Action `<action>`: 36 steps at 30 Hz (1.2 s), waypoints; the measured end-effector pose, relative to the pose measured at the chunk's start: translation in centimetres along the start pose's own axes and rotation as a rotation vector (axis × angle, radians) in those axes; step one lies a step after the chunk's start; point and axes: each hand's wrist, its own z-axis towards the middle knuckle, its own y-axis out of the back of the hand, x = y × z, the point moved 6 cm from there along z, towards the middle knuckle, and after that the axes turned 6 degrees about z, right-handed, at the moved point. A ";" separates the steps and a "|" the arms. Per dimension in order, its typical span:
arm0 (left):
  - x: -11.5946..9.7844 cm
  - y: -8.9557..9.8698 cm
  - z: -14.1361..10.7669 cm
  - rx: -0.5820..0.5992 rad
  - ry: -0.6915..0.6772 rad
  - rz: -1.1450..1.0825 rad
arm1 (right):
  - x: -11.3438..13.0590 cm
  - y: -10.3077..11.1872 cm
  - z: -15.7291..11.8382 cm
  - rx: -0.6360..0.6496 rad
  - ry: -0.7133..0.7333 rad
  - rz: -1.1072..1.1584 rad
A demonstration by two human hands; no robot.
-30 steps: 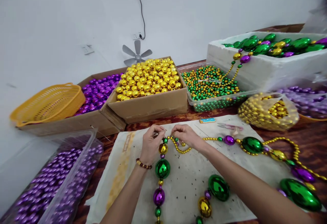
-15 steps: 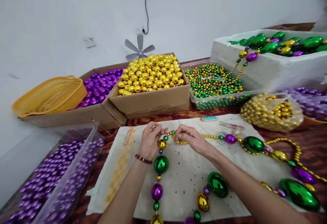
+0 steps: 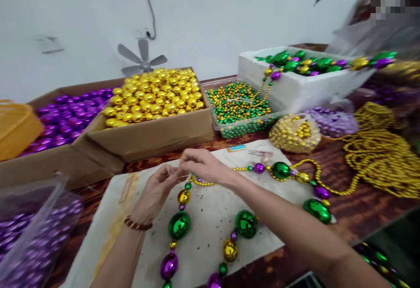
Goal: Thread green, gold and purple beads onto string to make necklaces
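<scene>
My left hand (image 3: 157,189) and my right hand (image 3: 203,165) meet above the pale cloth, fingers pinched together. A thin pale thread shows faintly at the fingertips; its exact run is blurred. Just below them lies the end of a bead necklace (image 3: 179,225), with small green and gold beads, then larger green, gold and purple balls running toward me. Another stretch of big beads (image 3: 230,250) rests to the right, under my right forearm. Behind that forearm, a strand with gold beads and a large green ball (image 3: 281,170) crosses the cloth.
Boxes of purple balls (image 3: 72,115) and gold balls (image 3: 157,97) stand behind the cloth (image 3: 210,240). Beside them are a tub of small beads (image 3: 239,104) and a white foam box (image 3: 259,71). Snips (image 3: 260,153) lie near a bag of gold beads (image 3: 292,135). Gold strands (image 3: 383,161) pile up right.
The view has swung to the right, showing the pile of gold strands. My right hand has come in against my left; earlier a gap with small beads showed between them.
</scene>
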 end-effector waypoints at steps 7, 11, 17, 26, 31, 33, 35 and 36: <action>0.1 -0.8 0.7 -0.086 0.040 0.051 | -1.5 1.2 1.0 -0.167 -0.092 -0.318; 0.3 -0.3 0.6 -0.203 0.082 0.077 | -3.2 8.4 -3.3 -0.167 -0.257 -0.634; 1.9 0.3 1.4 -0.339 0.071 0.016 | -7.9 22.1 -10.6 -0.143 -0.594 -0.992; 0.7 -0.6 0.2 -0.406 -0.002 0.054 | -11.8 24.2 -11.8 -0.004 -0.471 -1.035; 1.1 -0.3 0.0 -0.432 -0.024 0.050 | -9.6 23.4 -11.4 -0.100 -0.344 -1.019; 1.3 -0.4 0.1 -0.425 -0.032 0.034 | -7.8 21.3 -10.3 -0.134 -0.311 -0.977; 1.4 -0.6 0.2 -0.413 -0.041 0.027 | -5.6 17.6 -8.6 -0.112 -0.264 -0.869; 1.4 -0.7 0.3 -0.410 -0.045 0.027 | -4.4 15.3 -7.6 -0.060 -0.225 -0.801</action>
